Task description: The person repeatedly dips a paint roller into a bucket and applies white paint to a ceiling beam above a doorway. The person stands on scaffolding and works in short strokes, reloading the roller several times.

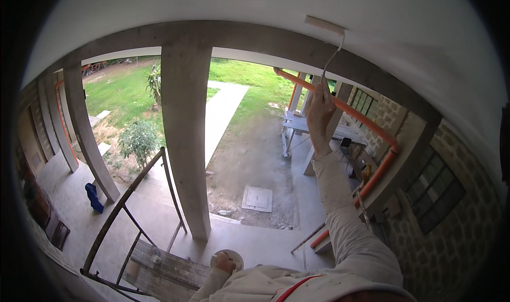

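My right hand (320, 113) is raised overhead, shut on the handle of a paint roller (325, 25). The roller's pale sleeve lies against the white ceiling (265, 5), joined to the handle by a bent wire frame. My right sleeve is white and paint-flecked. Low in the picture my left hand (224, 261) grips a small round white container (234, 257) held near my chest. I stand high up on a scaffold, looking down past it.
A metal scaffold frame (127, 196) with a plank platform (164, 273) sits at lower left. Concrete columns (186, 143) and a beam (239, 39) line the porch. An orange pipe (361, 119) runs along the right wall. Lawn, path and a work table lie below.
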A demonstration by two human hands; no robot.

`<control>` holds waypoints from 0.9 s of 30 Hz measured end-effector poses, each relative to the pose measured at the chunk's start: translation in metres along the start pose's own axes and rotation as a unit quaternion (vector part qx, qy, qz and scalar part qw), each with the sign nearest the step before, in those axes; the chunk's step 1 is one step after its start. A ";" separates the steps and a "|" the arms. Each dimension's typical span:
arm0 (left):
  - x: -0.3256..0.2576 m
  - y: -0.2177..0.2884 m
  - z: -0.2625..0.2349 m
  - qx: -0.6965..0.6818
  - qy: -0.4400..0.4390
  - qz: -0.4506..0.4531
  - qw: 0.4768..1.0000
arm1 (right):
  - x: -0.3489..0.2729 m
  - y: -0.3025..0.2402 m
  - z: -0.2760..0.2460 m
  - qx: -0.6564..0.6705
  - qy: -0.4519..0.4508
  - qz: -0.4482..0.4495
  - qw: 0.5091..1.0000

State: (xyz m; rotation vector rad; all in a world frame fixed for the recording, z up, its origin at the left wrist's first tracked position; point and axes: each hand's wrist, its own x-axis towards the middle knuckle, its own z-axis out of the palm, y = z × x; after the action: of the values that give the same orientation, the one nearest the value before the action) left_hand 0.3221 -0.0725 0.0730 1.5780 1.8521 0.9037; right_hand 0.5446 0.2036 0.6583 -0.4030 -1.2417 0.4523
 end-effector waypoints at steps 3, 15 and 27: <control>-0.001 -0.019 0.009 -0.015 0.005 0.014 1.000 | -0.017 -0.020 0.006 0.002 0.006 -0.032 0.999; 0.016 -0.074 0.025 0.095 -0.010 0.126 0.987 | -0.054 -0.076 0.013 -0.071 0.024 -0.172 0.982; -0.002 -0.004 -0.038 -0.001 -0.017 0.056 0.998 | -0.063 -0.107 0.007 -0.049 0.010 -0.338 0.940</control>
State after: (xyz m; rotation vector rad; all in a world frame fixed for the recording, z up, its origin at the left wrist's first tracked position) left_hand 0.2909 -0.0801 0.0942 1.6988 1.7537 0.9207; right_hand 0.5334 0.0798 0.6661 -0.0463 -1.2984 -0.2030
